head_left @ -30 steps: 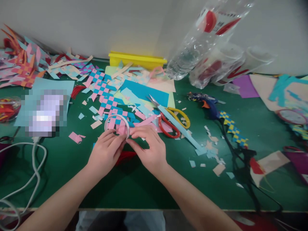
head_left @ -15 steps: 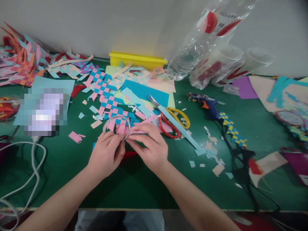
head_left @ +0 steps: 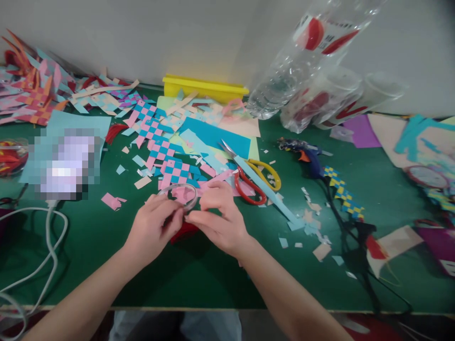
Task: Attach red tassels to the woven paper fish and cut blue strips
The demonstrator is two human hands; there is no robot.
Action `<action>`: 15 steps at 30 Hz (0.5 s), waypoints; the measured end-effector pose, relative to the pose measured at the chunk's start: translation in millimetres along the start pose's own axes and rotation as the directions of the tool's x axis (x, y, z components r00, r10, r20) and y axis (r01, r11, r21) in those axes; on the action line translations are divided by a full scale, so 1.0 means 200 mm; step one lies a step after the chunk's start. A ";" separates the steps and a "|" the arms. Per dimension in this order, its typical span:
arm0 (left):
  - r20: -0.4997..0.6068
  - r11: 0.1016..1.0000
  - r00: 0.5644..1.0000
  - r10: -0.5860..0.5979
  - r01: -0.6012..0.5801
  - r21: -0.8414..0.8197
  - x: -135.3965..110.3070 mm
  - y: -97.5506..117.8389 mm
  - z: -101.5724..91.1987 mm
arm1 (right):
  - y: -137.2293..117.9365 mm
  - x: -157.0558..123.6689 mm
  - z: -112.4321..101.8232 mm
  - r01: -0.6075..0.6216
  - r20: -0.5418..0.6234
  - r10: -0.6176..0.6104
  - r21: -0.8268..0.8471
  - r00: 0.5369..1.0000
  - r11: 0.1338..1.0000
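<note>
Both hands meet over the green table (head_left: 199, 279) around a thin white tape ring (head_left: 179, 191). My left hand (head_left: 152, 227) pinches the ring's near left rim. My right hand (head_left: 218, 220) closes its fingers on the ring's near right side, thumb and fingers pressed together. The ring lies tilted almost flat just above a woven pink-and-blue paper piece (head_left: 174, 171). A red tassel (head_left: 185, 232) shows under the hands. Red-handled scissors (head_left: 245, 182) lie just to the right of my right hand.
Woven paper pieces and scraps litter the table's back left. A yellow tray (head_left: 204, 87) stands by the wall. Plastic bottles (head_left: 313, 85) lie at the back right. A glue gun (head_left: 307, 151) and black cord sit on the right. White cable (head_left: 50, 246) loops at the left.
The tape ring has tipped from upright to nearly flat and dropped a little. Both hands shifted slightly nearer and stay closed on it.
</note>
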State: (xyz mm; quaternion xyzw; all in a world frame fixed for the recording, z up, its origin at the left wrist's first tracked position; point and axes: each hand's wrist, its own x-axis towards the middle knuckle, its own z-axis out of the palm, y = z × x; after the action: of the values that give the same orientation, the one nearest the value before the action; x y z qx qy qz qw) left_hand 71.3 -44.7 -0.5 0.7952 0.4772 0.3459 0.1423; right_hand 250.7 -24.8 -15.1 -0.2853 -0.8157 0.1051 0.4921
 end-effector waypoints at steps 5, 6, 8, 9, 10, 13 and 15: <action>-0.216 0.959 0.972 -0.093 0.145 0.242 0.01 -0.11 -0.07 | 0.04 0.02 -0.04 -0.108 -0.224 0.110 0.023 0.968 0.994; -0.236 0.936 0.969 -0.070 0.146 0.321 0.01 -0.14 -0.08 | 0.05 0.02 -0.05 -0.137 -0.258 0.132 0.000 0.957 0.991; -0.222 0.870 0.974 -0.033 0.138 0.474 0.01 -0.21 -0.08 | 0.06 0.02 -0.05 -0.188 -0.284 0.171 -0.036 0.943 0.981; -0.208 0.833 0.977 -0.042 0.149 0.533 0.00 -0.24 -0.08 | 0.07 0.02 -0.05 -0.213 -0.289 0.191 -0.046 0.938 0.976; -0.206 0.805 0.977 -0.052 0.163 0.570 0.00 -0.26 -0.08 | 0.08 0.02 -0.04 -0.242 -0.288 0.217 -0.053 0.933 0.969; -0.164 0.821 0.986 -0.042 0.128 0.556 0.01 -0.25 -0.05 | 0.10 0.01 -0.03 -0.356 -0.243 0.333 -0.055 0.911 0.933; -0.070 0.869 0.997 0.030 0.009 0.495 0.02 -0.22 -0.01 | 0.12 -0.01 -0.02 -0.417 -0.149 0.402 -0.089 0.903 0.904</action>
State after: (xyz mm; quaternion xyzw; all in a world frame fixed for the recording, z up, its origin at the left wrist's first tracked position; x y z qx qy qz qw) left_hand 42.5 -19.7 -21.6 0.7940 0.5507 0.2427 -0.0862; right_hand 263.6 -6.6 -25.0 -0.4854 -0.7091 0.1393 0.4921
